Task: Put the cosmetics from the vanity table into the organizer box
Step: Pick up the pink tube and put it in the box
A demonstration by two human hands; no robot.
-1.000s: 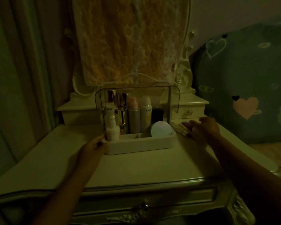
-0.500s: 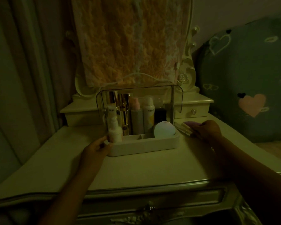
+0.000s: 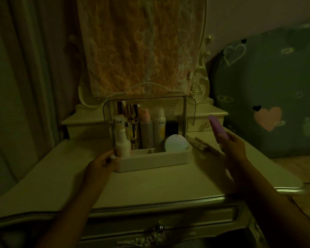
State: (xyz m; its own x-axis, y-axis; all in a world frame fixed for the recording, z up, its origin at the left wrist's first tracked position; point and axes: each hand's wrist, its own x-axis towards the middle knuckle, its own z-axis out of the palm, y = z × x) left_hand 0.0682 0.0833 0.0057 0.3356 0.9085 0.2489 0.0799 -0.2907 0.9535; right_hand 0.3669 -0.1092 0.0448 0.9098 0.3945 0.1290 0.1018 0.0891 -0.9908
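The white organizer box (image 3: 151,161) stands in the middle of the vanity table (image 3: 150,183) with its clear lid (image 3: 150,104) raised. Inside it are several bottles (image 3: 147,130) and a round white compact (image 3: 176,145) at the right end. My left hand (image 3: 102,163) rests against the box's front left corner, beside a small pump bottle (image 3: 122,144). My right hand (image 3: 233,146) is lifted to the right of the box and grips a purple tube (image 3: 218,127), tilted up and leftward. Two thin sticks (image 3: 202,144) lie on the table between the box and that hand.
A cloth-draped mirror (image 3: 141,47) rises behind the box, flanked by small drawer units (image 3: 207,120). A curtain (image 3: 25,77) hangs at the left. A dark cushion with hearts (image 3: 268,97) leans at the right. The table's front edge (image 3: 150,203) runs below my arms.
My right hand was flat on the table by the sticks; it has closed on the purple tube and raised it. The left hand stays at the box corner.
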